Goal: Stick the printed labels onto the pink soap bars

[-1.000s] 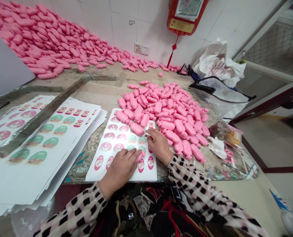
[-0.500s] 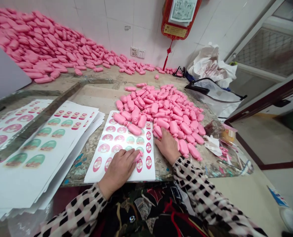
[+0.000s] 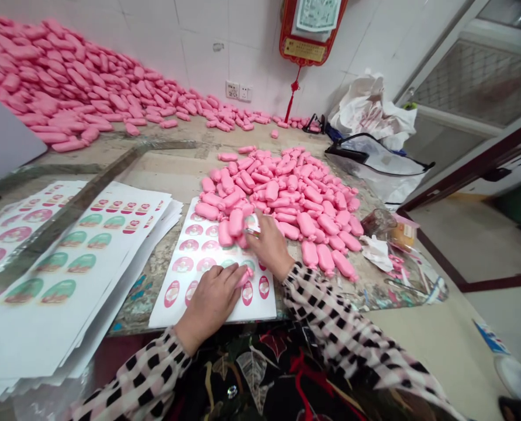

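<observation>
My left hand [image 3: 211,295] rests on a sheet of printed stickers [image 3: 196,248], closed around a pink sausage-shaped piece [image 3: 245,276] that pokes out past its fingertips. Over the upper part of that sheet, at the near edge of a heap of the same pink pieces [image 3: 282,181], is my right hand [image 3: 269,244]. Its fingers are closed on a small green-and-white sticker [image 3: 252,224]; whether the sticker is fixed to a piece, I cannot tell. Several pink pieces lie on the sheet's top end, just left of that hand.
More sticker sheets [image 3: 124,251] are stacked at left under a long dark strip [image 3: 62,216]. A large bank of pink pieces [image 3: 58,82] lies along the wall. At right are a clear cup [image 3: 378,223], crumpled tissue [image 3: 376,251], a clear bag [image 3: 374,166] and the table's edge.
My right hand has moved left from the heap's front onto the upper sheet, and a sticker now shows at its fingers. Pink pieces there have shifted. My left hand has stayed in place.
</observation>
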Demonstrator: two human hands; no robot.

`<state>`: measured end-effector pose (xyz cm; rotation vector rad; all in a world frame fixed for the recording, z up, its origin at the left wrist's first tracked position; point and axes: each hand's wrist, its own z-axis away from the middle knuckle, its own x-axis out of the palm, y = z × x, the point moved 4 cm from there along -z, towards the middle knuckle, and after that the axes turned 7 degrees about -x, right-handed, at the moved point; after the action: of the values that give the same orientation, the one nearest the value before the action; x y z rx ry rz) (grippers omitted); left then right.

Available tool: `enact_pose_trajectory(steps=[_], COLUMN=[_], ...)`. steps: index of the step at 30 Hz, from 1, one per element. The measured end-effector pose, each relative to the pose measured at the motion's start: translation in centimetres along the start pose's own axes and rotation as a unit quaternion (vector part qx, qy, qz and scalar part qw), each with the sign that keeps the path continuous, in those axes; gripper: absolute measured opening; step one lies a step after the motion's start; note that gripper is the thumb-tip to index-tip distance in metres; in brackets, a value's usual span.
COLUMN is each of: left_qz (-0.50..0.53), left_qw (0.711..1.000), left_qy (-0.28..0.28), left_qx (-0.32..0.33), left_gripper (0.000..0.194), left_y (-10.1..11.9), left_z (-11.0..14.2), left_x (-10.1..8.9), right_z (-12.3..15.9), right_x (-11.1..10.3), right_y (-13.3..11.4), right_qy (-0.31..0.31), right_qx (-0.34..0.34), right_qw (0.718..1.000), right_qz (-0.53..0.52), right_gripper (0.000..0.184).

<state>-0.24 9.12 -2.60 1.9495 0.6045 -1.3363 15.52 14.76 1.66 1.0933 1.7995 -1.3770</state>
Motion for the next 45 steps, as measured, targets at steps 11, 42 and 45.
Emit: enact_pose_trajectory(steps=[11,42,45], left_qz=[-0.006,-0.002,0.003], left_qw=[1.0,1.0,1.0], left_qy=[-0.001,0.0,-0.007], left_qx=[-0.001,0.002,-0.003], left_gripper=[0.04,0.041,0.042], left_y=[0.0,0.1,0.0], left_z=[-0.2,-0.3,-0.2], left_x=[0.1,-0.1,0.0], right_z=[1.9,0.4,-2.0], right_x=[-1.0,-2.5,-2.1], right_y=[5.4,3.9,2.6], right_qy=[-0.048,-0.03,0.056], right_qx=[0.135,0.125,0.082], right_qw=[0.977,0.99,0.989], right_qz=[0.155,0.058,-0.106], right_gripper=[0.063,0.045,0.053])
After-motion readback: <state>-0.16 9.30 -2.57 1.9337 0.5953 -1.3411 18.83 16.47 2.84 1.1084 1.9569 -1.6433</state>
